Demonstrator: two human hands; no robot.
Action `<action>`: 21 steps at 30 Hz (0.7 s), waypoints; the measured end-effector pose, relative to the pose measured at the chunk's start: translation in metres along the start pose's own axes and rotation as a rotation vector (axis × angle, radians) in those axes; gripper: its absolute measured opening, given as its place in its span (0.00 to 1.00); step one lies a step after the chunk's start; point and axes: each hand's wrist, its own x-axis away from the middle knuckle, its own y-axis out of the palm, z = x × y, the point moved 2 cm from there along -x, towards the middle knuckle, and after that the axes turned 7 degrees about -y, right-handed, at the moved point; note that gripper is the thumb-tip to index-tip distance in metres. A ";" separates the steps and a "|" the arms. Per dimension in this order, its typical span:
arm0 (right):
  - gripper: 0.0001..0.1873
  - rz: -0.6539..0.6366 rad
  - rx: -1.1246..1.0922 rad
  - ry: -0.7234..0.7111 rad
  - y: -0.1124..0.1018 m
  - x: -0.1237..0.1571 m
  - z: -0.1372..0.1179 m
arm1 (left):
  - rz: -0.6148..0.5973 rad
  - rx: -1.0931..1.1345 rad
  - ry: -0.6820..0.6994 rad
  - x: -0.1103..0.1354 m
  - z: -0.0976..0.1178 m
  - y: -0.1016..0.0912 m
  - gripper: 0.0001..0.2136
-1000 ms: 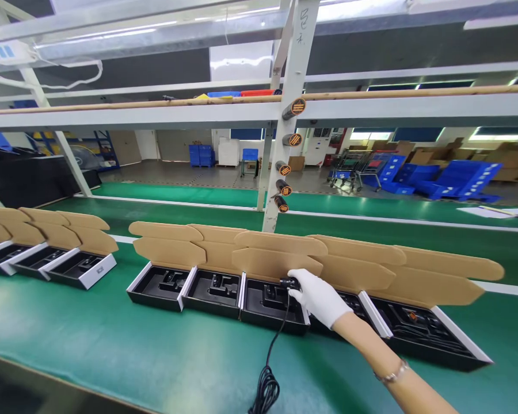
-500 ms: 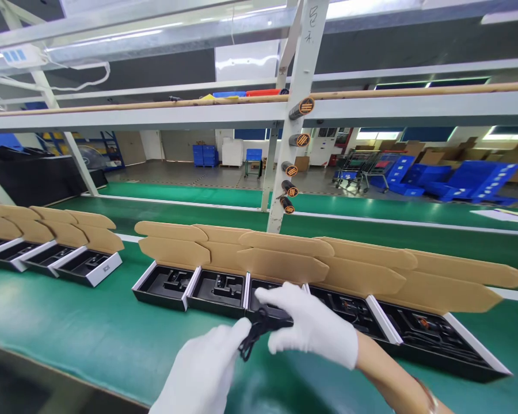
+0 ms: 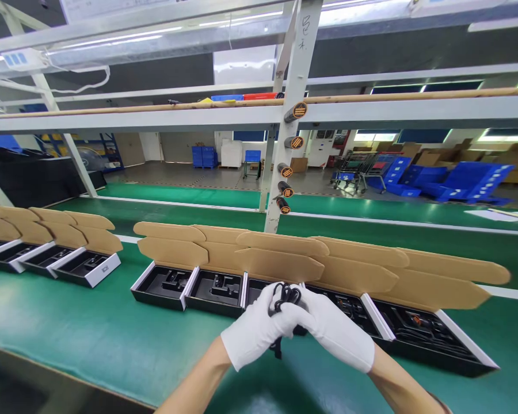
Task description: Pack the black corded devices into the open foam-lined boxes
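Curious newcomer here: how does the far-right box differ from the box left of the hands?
The far-right box holds cables and an orange part; the box beside the left hand shows only black moulding. The far-right box looks bigger in view. Both have tan lids open.

This is a factory, with a long green work table (image 3: 69, 310), rows of open boxes (image 3: 159, 287), and blue bins (image 3: 470, 181).
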 end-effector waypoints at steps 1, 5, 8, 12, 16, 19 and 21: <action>0.10 0.062 0.054 0.037 0.000 0.000 0.005 | -0.061 -0.029 -0.046 -0.003 0.004 0.001 0.24; 0.21 0.370 0.258 0.008 -0.011 0.001 0.020 | -0.214 -0.260 -0.135 -0.023 0.018 -0.005 0.23; 0.18 0.187 0.347 -0.097 -0.022 -0.001 0.025 | -0.305 -0.392 -0.116 -0.041 0.024 -0.017 0.22; 0.13 -0.024 0.513 0.071 -0.030 -0.007 0.040 | -0.317 -0.575 -0.080 -0.064 0.013 -0.036 0.22; 0.14 -0.245 0.802 0.110 -0.011 -0.020 0.069 | -0.293 -0.778 -0.022 -0.079 -0.017 -0.046 0.20; 0.12 -0.382 0.908 0.087 0.007 -0.032 0.087 | -0.238 -0.965 0.064 -0.079 -0.038 -0.041 0.16; 0.11 -0.402 0.905 0.072 0.013 -0.039 0.092 | -0.182 -1.082 0.132 -0.072 -0.049 -0.036 0.18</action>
